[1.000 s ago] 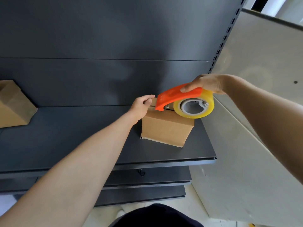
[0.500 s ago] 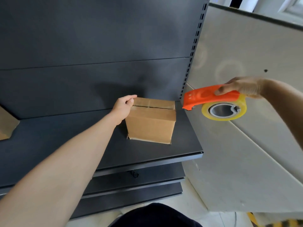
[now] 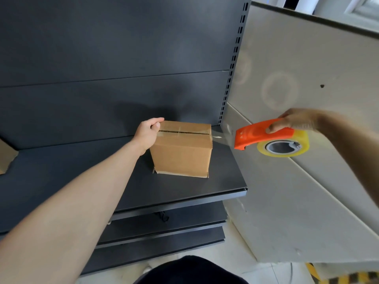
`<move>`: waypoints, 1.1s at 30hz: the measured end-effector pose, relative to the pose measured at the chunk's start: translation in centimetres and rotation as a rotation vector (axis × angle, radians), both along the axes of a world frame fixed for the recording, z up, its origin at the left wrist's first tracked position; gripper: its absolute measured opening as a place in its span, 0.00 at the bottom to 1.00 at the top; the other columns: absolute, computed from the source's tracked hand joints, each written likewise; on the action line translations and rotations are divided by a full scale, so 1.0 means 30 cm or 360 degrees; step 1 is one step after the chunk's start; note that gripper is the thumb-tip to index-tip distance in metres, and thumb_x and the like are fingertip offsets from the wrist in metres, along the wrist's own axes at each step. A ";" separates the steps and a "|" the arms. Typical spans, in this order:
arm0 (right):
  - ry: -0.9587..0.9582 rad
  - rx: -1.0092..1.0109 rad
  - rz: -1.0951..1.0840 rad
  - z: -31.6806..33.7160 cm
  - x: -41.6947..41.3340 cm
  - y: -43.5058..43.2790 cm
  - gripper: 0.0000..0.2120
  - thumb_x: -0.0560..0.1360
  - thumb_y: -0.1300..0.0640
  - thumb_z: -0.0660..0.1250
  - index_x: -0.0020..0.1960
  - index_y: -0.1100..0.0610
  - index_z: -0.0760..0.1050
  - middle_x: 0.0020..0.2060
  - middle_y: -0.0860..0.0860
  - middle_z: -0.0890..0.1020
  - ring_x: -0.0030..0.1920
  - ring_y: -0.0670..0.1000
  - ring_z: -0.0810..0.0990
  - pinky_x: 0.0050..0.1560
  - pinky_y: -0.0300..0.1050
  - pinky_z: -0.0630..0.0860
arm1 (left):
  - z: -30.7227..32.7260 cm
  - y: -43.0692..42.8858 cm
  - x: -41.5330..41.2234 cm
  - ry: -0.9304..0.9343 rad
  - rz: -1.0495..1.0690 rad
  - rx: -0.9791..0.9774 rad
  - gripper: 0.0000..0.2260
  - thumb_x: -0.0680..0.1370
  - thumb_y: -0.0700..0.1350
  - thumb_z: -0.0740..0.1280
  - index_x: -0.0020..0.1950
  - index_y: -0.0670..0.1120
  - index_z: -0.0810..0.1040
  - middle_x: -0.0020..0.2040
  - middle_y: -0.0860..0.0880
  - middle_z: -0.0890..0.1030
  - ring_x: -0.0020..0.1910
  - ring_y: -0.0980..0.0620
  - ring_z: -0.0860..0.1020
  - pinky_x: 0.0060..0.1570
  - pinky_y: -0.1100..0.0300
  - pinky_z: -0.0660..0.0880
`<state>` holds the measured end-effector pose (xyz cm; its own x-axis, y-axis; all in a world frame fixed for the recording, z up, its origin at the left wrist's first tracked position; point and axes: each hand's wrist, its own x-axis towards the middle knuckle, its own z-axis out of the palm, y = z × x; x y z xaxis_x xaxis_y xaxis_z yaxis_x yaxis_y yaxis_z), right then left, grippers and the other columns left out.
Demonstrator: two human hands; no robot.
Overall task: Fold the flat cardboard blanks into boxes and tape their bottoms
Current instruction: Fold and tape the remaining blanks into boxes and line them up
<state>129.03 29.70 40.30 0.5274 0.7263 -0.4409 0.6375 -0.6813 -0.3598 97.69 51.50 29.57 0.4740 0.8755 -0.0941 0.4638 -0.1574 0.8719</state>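
inspector: status of the step?

assistant: a folded cardboard box (image 3: 181, 149) stands on the dark shelf (image 3: 82, 171), right of centre, close to the shelf's 3 o'clock end. a clear tape strip (image 3: 222, 134) lies along the centre seam of the upturned face and runs off the box's 3 o'clock edge to the tape dispenser (image 3: 264, 133), which hangs in the air just beyond the shelf end.

inspector: hands?

assistant: the left hand (image 3: 148, 133) is curled against the box's 9 o'clock top corner, thumb on the taped face, pinning it. the right hand (image 3: 295, 120) is wrapped around the orange dispenser body, with the yellow roll (image 3: 283, 147) below it.

inspector: recommendation for finishing well?

assistant: in my judgement the seam pass is laid and the free span needs turning down and cutting. keep the strip taut, bring the dispenser down toward 6 o'clock along the box's 3 o'clock side so the tail wraps that wall, then tilt the blade in to sever. the left hand should press firmly; the box looks light and could slide or tip toward 3 o'clock. rub the seam flat afterwards.

inspector: other stock?

assistant: a piece of cardboard (image 3: 7, 156) at the 9 o'clock edge, partly cut off.
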 end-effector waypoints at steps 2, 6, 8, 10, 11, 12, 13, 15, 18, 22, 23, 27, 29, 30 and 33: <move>-0.0019 -0.0051 0.0008 -0.004 -0.005 0.013 0.30 0.59 0.37 0.73 0.52 0.58 0.81 0.50 0.56 0.83 0.51 0.58 0.80 0.62 0.53 0.72 | 0.001 -0.004 0.002 0.0005 0.0005 0.0009 0.16 0.84 0.42 0.53 0.69 0.49 0.72 0.70 0.49 0.70 0.70 0.51 0.65 0.63 0.63 0.60; -0.0057 -0.0129 0.0042 -0.031 -0.032 0.052 0.34 0.54 0.34 0.71 0.53 0.56 0.80 0.50 0.54 0.82 0.51 0.57 0.79 0.60 0.51 0.73 | 0.000 -0.008 -0.001 0.0005 0.0018 0.0026 0.16 0.83 0.42 0.53 0.69 0.49 0.73 0.70 0.48 0.70 0.70 0.51 0.66 0.63 0.63 0.61; -0.0061 -0.0130 0.0054 -0.058 -0.044 0.074 0.32 0.56 0.35 0.71 0.51 0.55 0.79 0.50 0.54 0.81 0.51 0.57 0.79 0.58 0.50 0.73 | 0.000 -0.011 0.001 0.0004 0.0028 0.0028 0.16 0.84 0.42 0.53 0.69 0.49 0.73 0.70 0.48 0.70 0.70 0.51 0.66 0.62 0.63 0.61; -0.0068 -0.0116 0.0055 -0.091 -0.059 0.099 0.25 0.63 0.37 0.72 0.51 0.55 0.79 0.50 0.55 0.81 0.51 0.57 0.78 0.56 0.49 0.73 | 0.004 -0.015 0.002 0.0013 0.0035 0.0034 0.16 0.84 0.42 0.53 0.69 0.49 0.72 0.70 0.48 0.70 0.69 0.51 0.66 0.61 0.62 0.61; -0.0062 -0.0107 0.0054 -0.105 -0.068 0.111 0.23 0.64 0.38 0.72 0.51 0.55 0.78 0.50 0.55 0.81 0.50 0.57 0.78 0.54 0.48 0.72 | 0.007 -0.017 0.003 0.0021 0.0036 0.0036 0.16 0.84 0.42 0.53 0.69 0.49 0.72 0.70 0.48 0.70 0.69 0.51 0.66 0.61 0.62 0.61; -0.0057 -0.0100 0.0060 -0.118 -0.077 0.123 0.22 0.65 0.39 0.72 0.51 0.55 0.78 0.50 0.54 0.80 0.50 0.57 0.77 0.52 0.47 0.71 | 0.010 -0.018 0.003 0.0028 0.0033 0.0037 0.16 0.84 0.42 0.53 0.69 0.49 0.72 0.69 0.48 0.70 0.69 0.51 0.66 0.61 0.62 0.62; -0.0050 -0.0106 0.0070 -0.129 -0.089 0.136 0.22 0.66 0.39 0.72 0.51 0.55 0.78 0.49 0.54 0.80 0.50 0.56 0.77 0.51 0.47 0.70 | 0.011 -0.021 0.002 0.0039 0.0028 0.0040 0.16 0.84 0.42 0.53 0.69 0.49 0.72 0.69 0.48 0.70 0.68 0.51 0.66 0.60 0.62 0.62; -0.0037 -0.0138 0.0103 -0.147 -0.111 0.163 0.24 0.65 0.38 0.72 0.50 0.55 0.78 0.49 0.54 0.81 0.49 0.56 0.78 0.51 0.47 0.71 | 0.015 -0.023 0.000 0.0065 0.0016 0.0047 0.16 0.84 0.42 0.53 0.69 0.49 0.72 0.69 0.48 0.71 0.68 0.51 0.67 0.59 0.61 0.62; -0.0074 -0.0185 0.0177 -0.154 -0.141 0.197 0.25 0.62 0.36 0.72 0.50 0.54 0.78 0.48 0.53 0.81 0.49 0.56 0.78 0.52 0.48 0.73 | 0.017 -0.019 -0.003 0.0091 -0.0007 0.0066 0.16 0.83 0.43 0.54 0.69 0.50 0.71 0.68 0.48 0.71 0.68 0.50 0.68 0.59 0.61 0.63; -0.0148 -0.0187 0.0225 -0.146 -0.160 0.224 0.25 0.62 0.36 0.72 0.50 0.54 0.77 0.48 0.53 0.80 0.50 0.57 0.77 0.54 0.49 0.73 | 0.012 -0.013 0.009 0.0287 0.0002 0.0346 0.15 0.83 0.44 0.56 0.69 0.48 0.71 0.68 0.49 0.66 0.67 0.48 0.66 0.58 0.61 0.62; -0.0166 -0.0188 0.0227 -0.142 -0.165 0.226 0.25 0.62 0.36 0.72 0.50 0.54 0.77 0.48 0.53 0.80 0.50 0.57 0.77 0.54 0.50 0.74 | 0.010 -0.013 0.017 0.0369 0.0033 0.0466 0.13 0.82 0.43 0.56 0.66 0.49 0.72 0.66 0.49 0.66 0.65 0.47 0.65 0.56 0.60 0.63; -0.0216 -0.0145 0.0205 -0.142 -0.185 0.233 0.24 0.63 0.38 0.72 0.50 0.54 0.77 0.47 0.53 0.79 0.49 0.57 0.77 0.51 0.48 0.73 | 0.005 -0.020 0.043 0.0395 0.0042 0.0605 0.12 0.82 0.39 0.55 0.56 0.47 0.77 0.58 0.50 0.70 0.60 0.48 0.63 0.55 0.57 0.65; -0.0313 -0.0150 0.0250 -0.152 -0.216 0.233 0.21 0.65 0.39 0.72 0.48 0.54 0.75 0.43 0.53 0.77 0.47 0.57 0.76 0.46 0.46 0.71 | 0.010 -0.026 0.042 0.0320 0.0035 0.0561 0.13 0.82 0.38 0.54 0.56 0.45 0.78 0.58 0.49 0.70 0.61 0.50 0.63 0.52 0.60 0.64; -0.0386 -0.0159 0.0276 -0.167 -0.232 0.232 0.21 0.65 0.40 0.72 0.46 0.55 0.74 0.41 0.52 0.77 0.46 0.57 0.76 0.44 0.45 0.71 | 0.012 -0.028 0.040 0.0287 0.0037 0.0544 0.12 0.82 0.39 0.55 0.56 0.45 0.78 0.58 0.49 0.70 0.61 0.50 0.64 0.51 0.60 0.64; -0.0533 -0.0098 0.0203 -0.239 -0.264 0.222 0.19 0.69 0.42 0.69 0.47 0.56 0.73 0.42 0.53 0.77 0.45 0.57 0.76 0.42 0.44 0.70 | 0.009 -0.031 0.028 0.0210 0.0051 0.0513 0.12 0.82 0.39 0.56 0.55 0.44 0.78 0.57 0.51 0.69 0.61 0.51 0.67 0.50 0.61 0.65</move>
<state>121.11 36.36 33.13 0.5568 0.7731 -0.3039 0.7943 -0.6026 -0.0777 98.54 50.57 29.85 0.4482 0.8843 0.1311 0.5781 -0.3985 0.7120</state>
